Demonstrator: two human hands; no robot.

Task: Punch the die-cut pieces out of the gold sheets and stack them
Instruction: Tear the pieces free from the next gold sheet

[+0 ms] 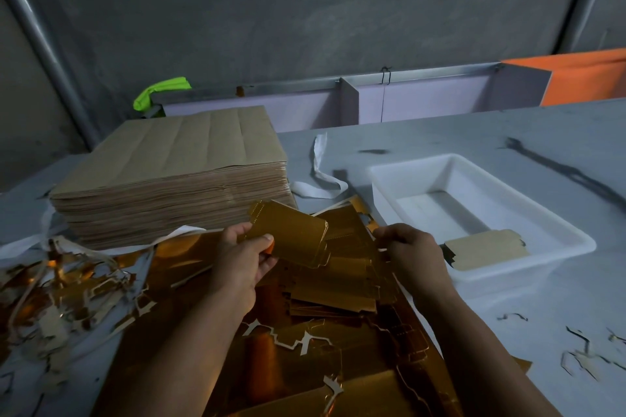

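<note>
1 punched gold piece (291,235) is held raised at centre, pinched in the left hand (242,259) with the thumb on the shiny face and fingers beneath. It is kept above the clutter, probably so its edges can be checked. The right hand (411,247) is curled onto the far right edge of the gold heap (335,291), pinching card there; whether a freed piece or a sheet is taken cannot be told. Gold sheets (315,372) are spread nearest, with torn slits showing. Scrap trim (67,284) is heaped left, likely to keep it apart. A white tray (559,234) is set right, within reach, with 1 brown-faced piece (487,249) laid inside. A brown stack (169,176) is placed far left.
</note>
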